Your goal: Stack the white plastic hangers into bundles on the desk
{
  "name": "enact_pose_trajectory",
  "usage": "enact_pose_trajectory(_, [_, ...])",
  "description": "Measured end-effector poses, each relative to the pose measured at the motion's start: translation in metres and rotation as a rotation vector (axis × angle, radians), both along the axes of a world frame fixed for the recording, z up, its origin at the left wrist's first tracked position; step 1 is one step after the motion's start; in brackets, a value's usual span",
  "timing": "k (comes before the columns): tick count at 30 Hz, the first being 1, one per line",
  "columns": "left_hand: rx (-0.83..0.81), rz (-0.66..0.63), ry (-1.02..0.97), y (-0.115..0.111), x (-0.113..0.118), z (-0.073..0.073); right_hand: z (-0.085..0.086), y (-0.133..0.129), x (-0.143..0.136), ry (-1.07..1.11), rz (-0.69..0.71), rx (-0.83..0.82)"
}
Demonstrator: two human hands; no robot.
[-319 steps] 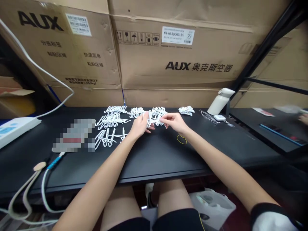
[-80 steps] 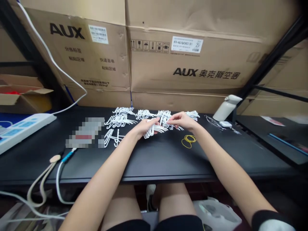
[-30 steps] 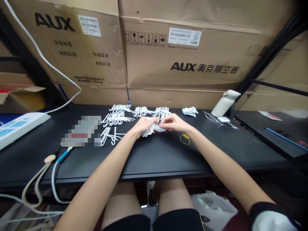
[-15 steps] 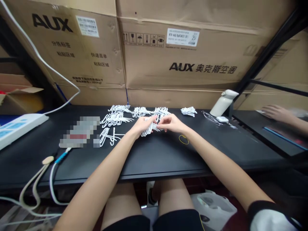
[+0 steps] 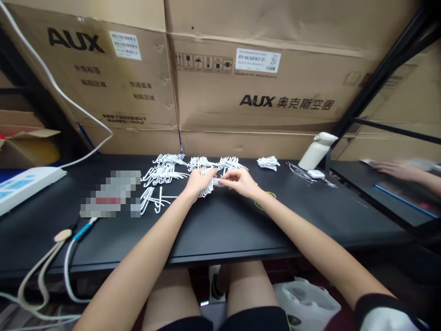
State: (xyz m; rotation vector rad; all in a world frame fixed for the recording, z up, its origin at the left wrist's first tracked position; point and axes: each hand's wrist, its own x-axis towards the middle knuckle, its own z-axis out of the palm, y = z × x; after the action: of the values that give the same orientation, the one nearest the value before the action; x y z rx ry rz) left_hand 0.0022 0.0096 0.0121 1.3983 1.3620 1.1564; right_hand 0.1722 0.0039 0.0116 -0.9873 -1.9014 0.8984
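- L hand (image 5: 198, 185) grips a bunch of white hooks (image 5: 207, 189) over the black table (image 5: 223, 232); R hand (image 5: 241, 183) pinches its straight ends.
- Done, by the look of it: one tight bundle (image 5: 268, 162), behind & R of the bunch; any tie is too small to tell.
- In progress: the bunch itself, apparently being evened up, w/ no band visible on it.
- Left, seemingly: loose piles behind the bunch (image 5: 230, 162) & to its L (image 5: 164, 174), plus a sparse one, front L (image 5: 150, 201).
- Yellow bands (image 5: 269, 195) lie R of the bunch, partly hidden by the R forearm.

The left hand (image 5: 197, 184) partly hides white hooks (image 5: 206, 190); the right edge cuts a co-worker's blurred arm (image 5: 426, 179).
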Motion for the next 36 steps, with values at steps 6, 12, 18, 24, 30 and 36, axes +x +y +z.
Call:
enact_pose_trajectory(6, [-0.001,0.03,-0.086,-0.001,-0.002,0.005,-0.001,-0.005,-0.007,0.091,-0.087,-0.045])
enact_pose_trajectory(12, [0.013,0.095,-0.232,-0.001,-0.002,0.013,-0.006,-0.006,-0.014,0.144,-0.017,-0.194])
enact_pose_trajectory(18, [0.029,0.098,-0.473,0.0,-0.005,0.019,-0.018,-0.01,-0.024,-0.056,0.122,-0.155])
enact_pose_trajectory(24, [0.055,0.029,-0.505,-0.009,-0.004,0.027,-0.029,-0.001,-0.065,-0.233,0.295,0.344])
enact_pose_trajectory(30, [0.068,0.113,-0.717,-0.004,-0.017,0.04,-0.038,0.016,-0.113,-0.128,0.332,0.348])
enact_pose_trajectory(36, [0.072,0.127,-0.815,-0.002,-0.019,0.043,-0.041,0.021,-0.123,-0.098,0.31,0.281])
